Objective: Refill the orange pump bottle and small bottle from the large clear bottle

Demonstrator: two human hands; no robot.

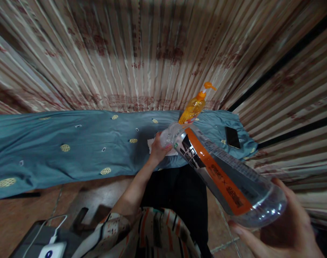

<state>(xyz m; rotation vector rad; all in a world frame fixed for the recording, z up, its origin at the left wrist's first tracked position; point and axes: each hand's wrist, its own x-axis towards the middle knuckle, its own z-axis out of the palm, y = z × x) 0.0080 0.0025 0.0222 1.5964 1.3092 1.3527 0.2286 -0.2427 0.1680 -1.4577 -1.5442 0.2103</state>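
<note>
My right hand (292, 218) is closed around the base of a large clear plastic bottle (222, 179) with an orange, black and silver label. The bottle is tilted, its base up near me and its neck down over the table. At the neck end my left hand (158, 147) is wrapped around a small translucent container (167, 137), whose exact kind I cannot make out. Whether the bottle's mouth touches it is unclear. Under the left hand lies a white sheet (172, 152) with a scalloped edge. Just behind stands an orange-yellow pump bottle (192, 109).
A blue cloth with pineapple prints (85, 143) covers the narrow table. Toward its right end lies a black phone (232, 137). Pleated curtains (152, 53) hang behind and at the right, with dark poles. A white power bank (52, 250) with a cable is at lower left.
</note>
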